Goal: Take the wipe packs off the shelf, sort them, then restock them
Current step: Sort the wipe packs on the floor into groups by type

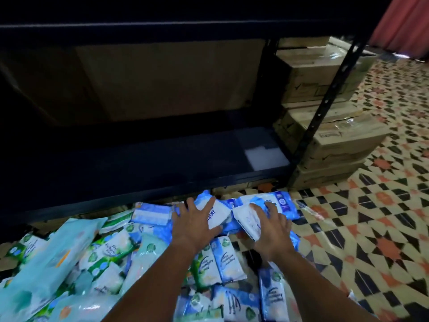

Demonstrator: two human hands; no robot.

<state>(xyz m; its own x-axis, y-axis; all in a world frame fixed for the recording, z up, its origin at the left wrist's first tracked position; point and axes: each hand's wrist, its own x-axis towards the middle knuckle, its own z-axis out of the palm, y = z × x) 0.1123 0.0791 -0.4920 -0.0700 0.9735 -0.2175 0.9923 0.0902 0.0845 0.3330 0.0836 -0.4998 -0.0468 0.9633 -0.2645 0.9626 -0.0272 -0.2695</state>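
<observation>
Reaching forward over the heaped wipe packs (111,256) on the floor (371,228): left hand (197,225) spreading flat on a blue pack (218,213), right hand (269,228) curling round a white pack (246,220). Lying just ahead and above, long axis running left-right: the shelf (139,166), standing bare. Sitting equally near, both hands.

— Where does the camera sit?
— On the person's head, one wide view, aimed forward and down, close over the packs (111,259) on the floor (362,219).
— And ahead?
— The low shelf (139,168), near — no second view.
</observation>
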